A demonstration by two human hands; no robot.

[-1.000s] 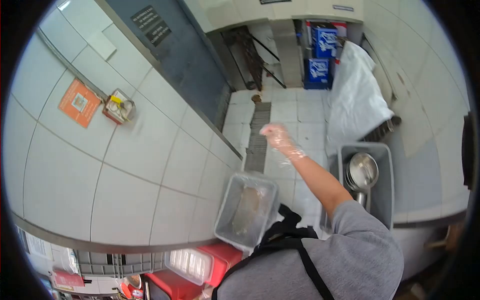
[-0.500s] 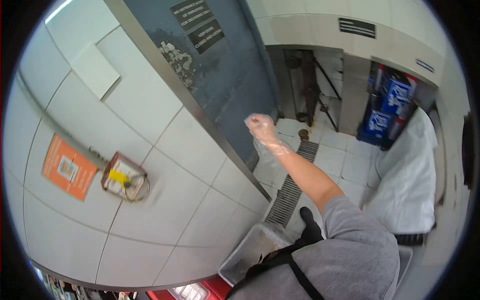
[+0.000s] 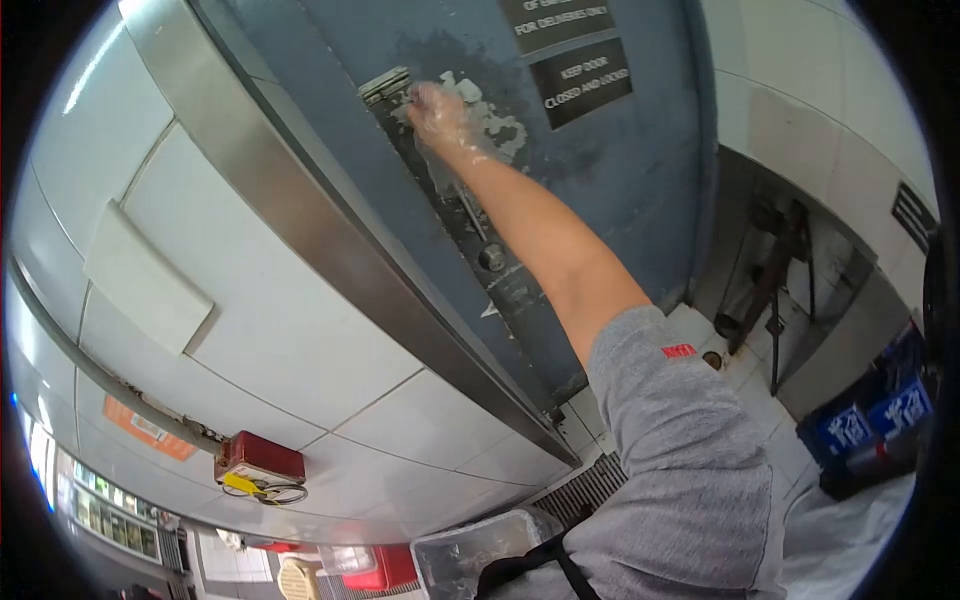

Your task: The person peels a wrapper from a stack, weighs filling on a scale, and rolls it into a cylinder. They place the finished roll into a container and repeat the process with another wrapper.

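My right hand (image 3: 440, 115), in a clear plastic glove, reaches up to a worn blue metal door (image 3: 620, 190). Its fingers are closed at the right end of a metal slide bolt (image 3: 387, 86), near the door's left edge; the fingertips are partly hidden. Below the hand a metal pull handle (image 3: 470, 212) runs down the door, with a round lock (image 3: 492, 257) under it. Paint has peeled around the bolt and handle. My left hand is out of view.
A steel door frame (image 3: 300, 215) borders a white tiled wall carrying a red box (image 3: 262, 457). Below stands a grey plastic bin (image 3: 425, 560) beside a floor drain (image 3: 590, 485). Blue cartons (image 3: 870, 420) and a dark metal stand (image 3: 770, 280) are at the right.
My right hand has moved from in front of the door's lower part up to the slide bolt. The view has turned left and closer to the door.
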